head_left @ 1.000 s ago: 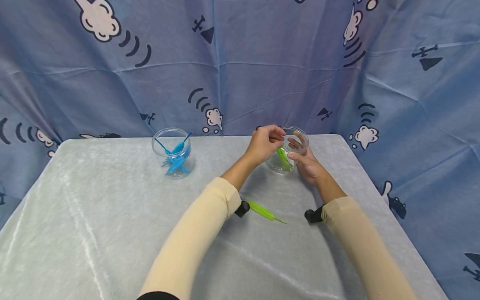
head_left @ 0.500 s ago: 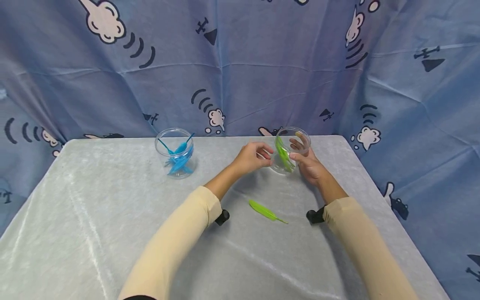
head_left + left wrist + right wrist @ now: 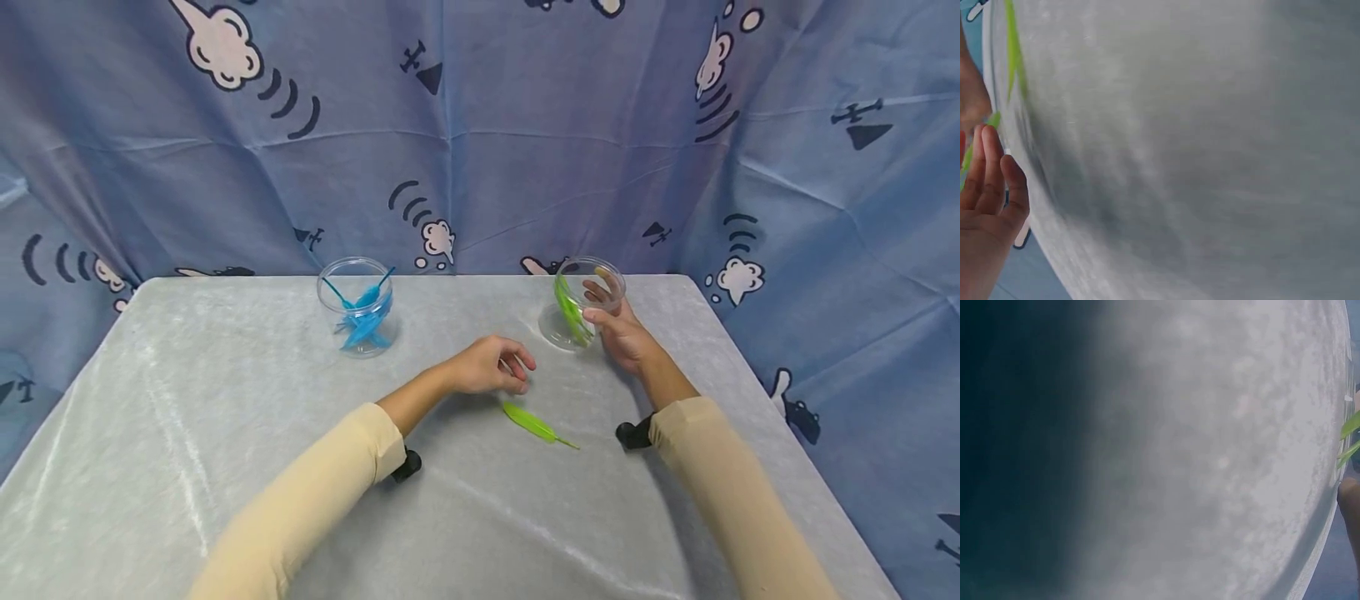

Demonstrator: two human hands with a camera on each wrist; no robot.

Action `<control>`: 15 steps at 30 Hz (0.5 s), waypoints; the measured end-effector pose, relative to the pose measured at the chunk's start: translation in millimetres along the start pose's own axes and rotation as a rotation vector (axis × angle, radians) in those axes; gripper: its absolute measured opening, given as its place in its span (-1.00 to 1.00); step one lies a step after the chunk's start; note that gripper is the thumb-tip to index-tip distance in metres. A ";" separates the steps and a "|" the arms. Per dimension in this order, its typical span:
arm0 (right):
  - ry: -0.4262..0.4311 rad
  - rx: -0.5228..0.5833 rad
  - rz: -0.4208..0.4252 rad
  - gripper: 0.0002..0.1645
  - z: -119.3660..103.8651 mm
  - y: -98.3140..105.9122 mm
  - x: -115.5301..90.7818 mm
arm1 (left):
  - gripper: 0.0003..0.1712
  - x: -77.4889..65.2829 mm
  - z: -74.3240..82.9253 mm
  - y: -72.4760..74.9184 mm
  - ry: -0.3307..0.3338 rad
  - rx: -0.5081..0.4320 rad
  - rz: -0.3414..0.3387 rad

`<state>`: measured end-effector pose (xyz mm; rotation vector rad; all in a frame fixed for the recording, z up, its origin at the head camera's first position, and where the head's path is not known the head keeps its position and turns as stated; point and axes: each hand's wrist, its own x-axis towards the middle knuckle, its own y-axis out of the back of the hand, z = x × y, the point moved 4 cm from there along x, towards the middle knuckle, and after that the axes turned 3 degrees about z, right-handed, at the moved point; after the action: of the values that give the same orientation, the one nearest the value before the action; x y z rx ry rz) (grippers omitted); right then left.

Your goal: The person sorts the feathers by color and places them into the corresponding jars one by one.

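In the head view my left hand (image 3: 491, 365) hovers over the table with loosely bent fingers and nothing in them. Just in front of its fingertips a bright green feather (image 3: 536, 423) lies on the cloth. My right hand (image 3: 624, 332) grips the right side of a clear round jar (image 3: 558, 329), thumb at the front and fingers behind. Inside that jar lean green feathers (image 3: 572, 310); how many overlap is hard to tell. In the left wrist view the left hand (image 3: 991, 200) shows bent, parted fingers, with the loose feather (image 3: 1013, 56) beyond.
A second clear jar (image 3: 337, 321) with several blue feathers (image 3: 366, 321) stands at the back left of the table. Pale grey cloth covers the table (image 3: 187, 417). A blue printed curtain (image 3: 510, 142) hangs right behind the back edge.
My left hand has let go of a green feather in the right jar and moved back toward me, down and left, near the loose feather. The right hand stays on the jar.
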<state>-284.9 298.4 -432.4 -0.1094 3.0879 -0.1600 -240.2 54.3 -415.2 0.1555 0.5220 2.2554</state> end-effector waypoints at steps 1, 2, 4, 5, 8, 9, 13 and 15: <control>-0.001 -0.004 0.001 -0.06 0.4 0.4 0.0 | -0.64 -2.5 -1.8 -0.6 0.002 0.008 -0.001; 0.000 -0.007 0.000 -0.05 0.5 0.8 -0.1 | -0.64 -4.9 -3.7 -1.0 0.002 0.008 -0.003; -0.001 -0.009 0.004 -0.07 1.0 0.8 0.0 | -0.65 -9.2 -8.2 -2.1 0.011 -0.003 -0.008; -0.002 -0.011 0.006 -0.06 1.4 0.8 -0.1 | -0.65 -11.2 -10.2 -2.8 0.017 -0.008 -0.013; -0.010 -0.014 0.011 -0.04 2.2 0.6 0.0 | -0.65 -16.7 -14.4 -5.6 0.032 -0.033 -0.038; -0.015 -0.017 0.015 -0.04 2.5 0.4 0.1 | -0.64 -18.0 -15.7 -6.9 0.035 -0.038 -0.049; -0.018 -0.017 0.021 0.00 2.4 -0.1 0.0 | -0.64 -21.5 -15.5 -11.6 0.013 -0.035 -0.085; -0.016 -0.012 0.023 0.01 1.9 -0.4 -0.1 | -0.65 -21.9 -15.4 -13.6 -0.001 -0.027 -0.091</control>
<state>-284.7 297.7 -434.3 -0.0759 3.0728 -0.1393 -220.3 41.4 -433.6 0.1172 0.4877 2.1725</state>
